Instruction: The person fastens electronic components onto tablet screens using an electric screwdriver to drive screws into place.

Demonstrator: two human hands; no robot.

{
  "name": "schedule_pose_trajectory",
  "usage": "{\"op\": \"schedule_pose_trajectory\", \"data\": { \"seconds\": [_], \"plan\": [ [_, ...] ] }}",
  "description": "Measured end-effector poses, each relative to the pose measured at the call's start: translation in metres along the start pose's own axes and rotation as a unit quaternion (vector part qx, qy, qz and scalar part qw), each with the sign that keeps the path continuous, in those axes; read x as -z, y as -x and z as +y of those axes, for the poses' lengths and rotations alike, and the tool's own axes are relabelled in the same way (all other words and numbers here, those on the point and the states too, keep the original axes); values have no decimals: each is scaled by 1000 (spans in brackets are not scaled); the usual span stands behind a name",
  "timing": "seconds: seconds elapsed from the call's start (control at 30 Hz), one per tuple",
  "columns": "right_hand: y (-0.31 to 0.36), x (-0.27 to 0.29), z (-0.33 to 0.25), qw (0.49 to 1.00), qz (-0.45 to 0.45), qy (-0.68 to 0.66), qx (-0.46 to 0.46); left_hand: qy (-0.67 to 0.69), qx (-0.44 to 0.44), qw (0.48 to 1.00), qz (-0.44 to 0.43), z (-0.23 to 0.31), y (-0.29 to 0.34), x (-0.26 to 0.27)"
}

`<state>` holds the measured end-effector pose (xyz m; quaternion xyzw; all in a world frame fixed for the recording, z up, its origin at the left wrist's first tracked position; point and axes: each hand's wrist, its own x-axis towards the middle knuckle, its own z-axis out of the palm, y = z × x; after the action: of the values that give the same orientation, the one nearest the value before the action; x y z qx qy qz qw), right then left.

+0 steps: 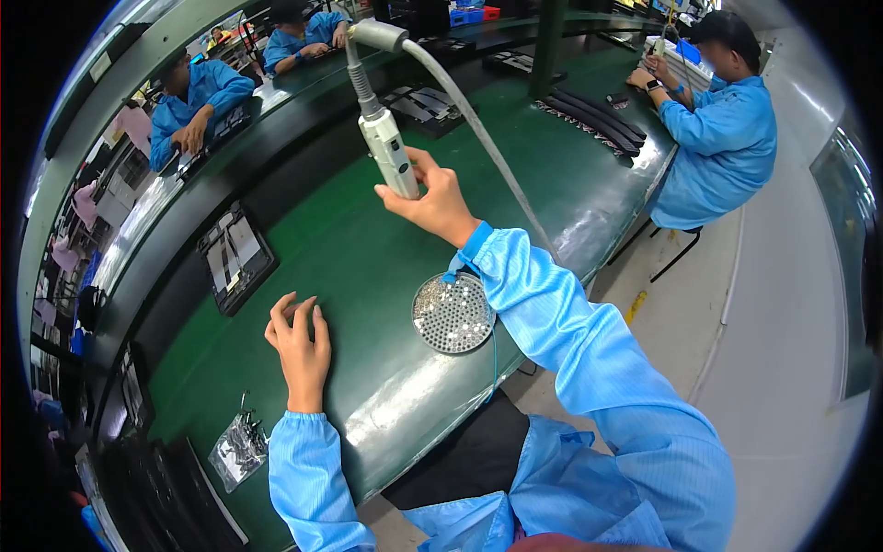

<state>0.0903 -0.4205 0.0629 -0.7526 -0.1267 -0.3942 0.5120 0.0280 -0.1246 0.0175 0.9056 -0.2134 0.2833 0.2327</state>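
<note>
Fingers of the right hand [443, 206] clamp the electric screwdriver [390, 155] beyond the perforated tray [452, 315] — the tool's long axis steep, top leaning left — while the empty left hand [303, 355], fingers curled but apart, is left of that tray.

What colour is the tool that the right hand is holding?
The tool in the right hand is off-white. It shows best in the head view.
</note>
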Motion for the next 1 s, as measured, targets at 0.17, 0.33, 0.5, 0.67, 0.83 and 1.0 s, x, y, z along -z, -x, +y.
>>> {"op": "schedule_pose_trajectory", "data": {
  "seconds": [0.17,0.33,0.5,0.67,0.83,1.0],
  "plan": [
    [-2,5,8,999,26,16,-14,-9,-13,1000,0,0,-1,-4],
    [-3,-3,14,992,63,65,92,6,19,1000,-7,-3,3,1],
    [2,-3,12,990,65,67,108,-2,6,1000,-6,-4,8,0],
    [0,0,17,984,93,85,130,-15,-20,1000,-1,-2,4,-4],
    [-7,1,13,993,67,63,77,-6,-67,998,7,-13,-8,-7],
    [-5,13,18,994,34,73,78,9,-82,997,-5,-7,-9,-13]
  ]
}}
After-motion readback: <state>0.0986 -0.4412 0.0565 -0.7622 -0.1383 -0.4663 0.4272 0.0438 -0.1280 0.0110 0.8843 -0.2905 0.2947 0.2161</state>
